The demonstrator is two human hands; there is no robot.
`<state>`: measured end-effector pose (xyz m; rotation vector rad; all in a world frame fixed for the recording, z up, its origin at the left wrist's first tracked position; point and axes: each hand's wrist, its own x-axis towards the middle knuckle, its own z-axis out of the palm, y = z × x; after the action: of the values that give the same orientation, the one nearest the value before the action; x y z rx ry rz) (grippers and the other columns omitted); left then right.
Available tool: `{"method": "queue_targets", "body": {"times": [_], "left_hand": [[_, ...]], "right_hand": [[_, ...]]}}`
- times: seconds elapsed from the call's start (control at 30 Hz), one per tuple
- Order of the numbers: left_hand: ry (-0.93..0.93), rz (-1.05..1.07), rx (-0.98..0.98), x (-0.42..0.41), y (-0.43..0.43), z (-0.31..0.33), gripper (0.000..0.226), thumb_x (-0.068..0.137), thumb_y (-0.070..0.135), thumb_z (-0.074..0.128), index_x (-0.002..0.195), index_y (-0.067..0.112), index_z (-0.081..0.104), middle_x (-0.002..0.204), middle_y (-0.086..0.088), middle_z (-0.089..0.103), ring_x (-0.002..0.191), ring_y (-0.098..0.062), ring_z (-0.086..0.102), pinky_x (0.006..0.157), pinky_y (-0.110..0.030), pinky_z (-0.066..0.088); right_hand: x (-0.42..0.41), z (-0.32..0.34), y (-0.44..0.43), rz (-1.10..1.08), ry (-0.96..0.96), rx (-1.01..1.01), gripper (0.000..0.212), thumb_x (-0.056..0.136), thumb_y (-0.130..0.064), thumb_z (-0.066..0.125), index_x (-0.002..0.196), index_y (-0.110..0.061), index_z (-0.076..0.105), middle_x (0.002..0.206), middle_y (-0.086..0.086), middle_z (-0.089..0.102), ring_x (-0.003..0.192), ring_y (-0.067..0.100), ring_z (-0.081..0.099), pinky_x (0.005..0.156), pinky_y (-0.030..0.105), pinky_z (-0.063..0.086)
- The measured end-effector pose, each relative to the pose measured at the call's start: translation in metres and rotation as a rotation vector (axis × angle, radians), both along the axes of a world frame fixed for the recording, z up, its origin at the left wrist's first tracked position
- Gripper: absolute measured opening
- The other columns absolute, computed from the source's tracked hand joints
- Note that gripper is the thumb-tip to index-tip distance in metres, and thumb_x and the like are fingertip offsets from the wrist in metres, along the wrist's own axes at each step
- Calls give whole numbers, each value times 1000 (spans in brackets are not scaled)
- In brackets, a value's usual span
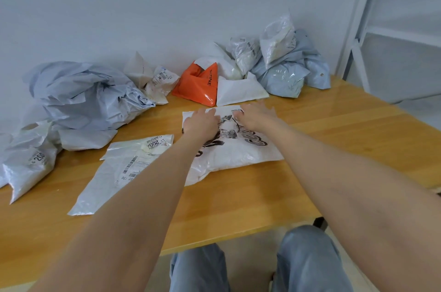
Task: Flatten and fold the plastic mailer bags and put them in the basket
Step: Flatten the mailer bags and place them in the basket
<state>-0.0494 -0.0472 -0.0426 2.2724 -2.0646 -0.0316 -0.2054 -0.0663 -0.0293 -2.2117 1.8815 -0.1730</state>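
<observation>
Your left hand [202, 122] lies palm down on the far part of the white printed mailer [238, 154], fingers stretched out and gripping nothing. Your right hand [255, 115] rests beside it on the same bag, flat, with the fingers spread toward the far edge.

The mailer lies in the middle of the wooden table [250, 210]. Its big black outlined letters are partly under your arms and can't be read whole.

Just left of it lies a flattened white mailer [107, 182] whose label shows a barcode, "200" and "170".

Beyond your fingers stand a folded white bag [239, 92] and an orange bag [194, 87] printed with letters ending in "TINE".

A crumpled grey-blue bag [88, 98] sits at the left, a labelled heap of bags [284, 65] at the back right.
</observation>
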Motion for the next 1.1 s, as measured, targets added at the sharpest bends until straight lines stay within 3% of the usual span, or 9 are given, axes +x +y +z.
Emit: {"method": "queue_targets", "body": {"times": [0.13,0.4,0.67,0.87,1.1], "left_hand": [[129,-72,52,8,19,9,52,100,39,16,150,26,21,158,-8,15,144,-30,15,112,-57,20],[114,-49,93,-3,74,-27,59,97,59,13,151,40,-2,161,1,-5,148,-25,-4,117,-55,2],[55,-24,29,-7,78,-36,59,97,59,11,151,39,-1,161,0,-4,148,-24,-4,117,-54,4],[55,-29,-10,-7,77,-38,57,98,57,13,151,40,3,161,0,-1,148,-25,-2,117,-54,5],[35,-33,-16,-7,77,-40,57,98,57,13,151,39,2,161,0,-1,148,-26,-1,117,-54,5]], "right_hand": [[-4,-2,20,-6,-3,22,57,101,-52,20,152,-27,23,160,8,13,148,31,-3,115,58,5],[4,-19,55,25,40,48,56,100,-48,17,153,-31,13,162,6,5,148,31,-9,116,55,-2],[15,-15,62,67,50,-74,53,102,-39,17,154,-29,9,162,6,-1,147,31,-12,118,53,-2],[16,-49,72,30,-39,12,51,103,-44,13,152,-35,10,162,2,-3,147,34,-9,118,49,-1],[17,-52,72,29,-15,-6,52,101,-47,11,152,-36,9,162,2,-2,147,32,-8,118,49,-3]]}}
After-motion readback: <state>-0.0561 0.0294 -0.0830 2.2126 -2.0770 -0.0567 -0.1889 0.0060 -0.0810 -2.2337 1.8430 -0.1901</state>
